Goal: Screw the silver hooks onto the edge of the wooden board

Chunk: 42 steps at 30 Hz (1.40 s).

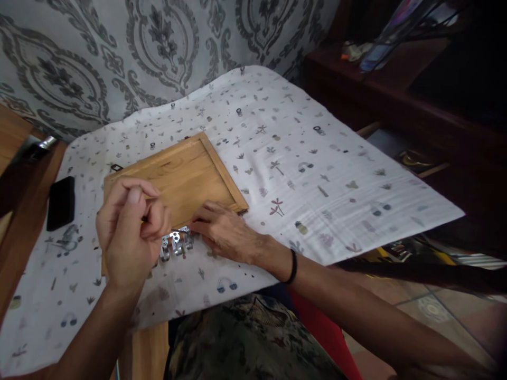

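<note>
White printed cloth [293, 132] spreads over the work surface, in front of a grey patterned wall [216, 31]. Wooden panel [188, 177] lies flat on the cloth, left of centre, raised border along its right side. Left hand [134, 221] in front of the panel's left part: fingers curled in, thumb against the bent index finger; something small and dark shows among them, grip on it cannot be told. Right hand [225, 232] at the panel's near edge, fingers bent, tips beside the metal brackets; whether they pinch anything cannot be told. Black phone [61, 203] lies on the cloth, well left of the panel. Silver metal brackets [176, 245] sit in a row along the near edge, between the hands. Black wristband [293, 266] on the right wrist.
</note>
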Motion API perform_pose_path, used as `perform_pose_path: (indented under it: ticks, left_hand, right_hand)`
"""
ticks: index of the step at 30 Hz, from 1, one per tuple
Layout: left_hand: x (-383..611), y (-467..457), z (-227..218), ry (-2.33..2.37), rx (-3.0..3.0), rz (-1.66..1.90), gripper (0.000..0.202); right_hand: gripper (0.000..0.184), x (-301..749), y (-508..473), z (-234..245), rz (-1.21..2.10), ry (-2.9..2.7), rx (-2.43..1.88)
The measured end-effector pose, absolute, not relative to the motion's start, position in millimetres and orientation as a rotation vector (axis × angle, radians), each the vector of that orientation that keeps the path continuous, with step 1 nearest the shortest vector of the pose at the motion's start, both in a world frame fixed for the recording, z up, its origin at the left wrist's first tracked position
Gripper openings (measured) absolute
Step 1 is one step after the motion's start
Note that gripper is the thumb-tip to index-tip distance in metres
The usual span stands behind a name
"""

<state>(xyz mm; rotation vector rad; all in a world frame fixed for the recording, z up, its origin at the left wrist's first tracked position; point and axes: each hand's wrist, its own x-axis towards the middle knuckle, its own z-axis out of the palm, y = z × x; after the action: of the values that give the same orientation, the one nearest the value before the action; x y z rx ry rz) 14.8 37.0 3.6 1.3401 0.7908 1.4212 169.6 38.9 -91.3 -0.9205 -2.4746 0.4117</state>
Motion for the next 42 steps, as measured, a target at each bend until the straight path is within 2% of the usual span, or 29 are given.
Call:
perform_pose_path:
  ticks: [7,13,17,20,23,27,32,39,42]
  left_hand:
    - [2.9,43.2,2.7,0.591,1.403,1.123,0.014]
    - [-1.2,43.8,1.2,0.523,1.398,1.09,0.019]
    - [-3.5,49.4,-0.1,0.476,1.425,1.043,0.019]
    - [-1.5,51.6,-1.0,0.465,1.473,1.006,0.014]
    - [5.6,45.3,0.3,0.675,1.517,1.15,0.01]
    - [19.8,28.2,4.1,0.973,1.423,1.418,0.015]
    - [35.1,24.7,3.8,0.9,1.371,1.523,0.029]
    - [37.8,34.3,3.3,0.876,1.417,1.491,0.028]
    - [36.4,33.2,3.7,0.872,1.403,1.499,0.028]
  right_hand:
    - [0.02,169.6,38.7,-92.7,0.438,-2.422,-0.895]
    - [0.017,166.3,36.2,-75.6,0.75,-2.106,-0.773]
    - [0.012,155.6,43.9,-68.7,0.909,-2.136,-0.711]
    - [0.015,148.7,52.6,-71.1,0.951,-2.15,-0.698]
    - [0.02,147.8,57.9,-73.8,0.88,-2.19,-0.682]
    - [0.024,151.4,57.8,-74.5,0.801,-2.248,-0.712]
    - [0.019,153.3,59.1,-72.0,0.832,-2.261,-0.71]
    - [0.013,172.0,69.3,-55.7,0.9,-2.323,-0.784]
    - [0.013,176.6,69.6,-57.3,0.806,-2.337,-0.878]
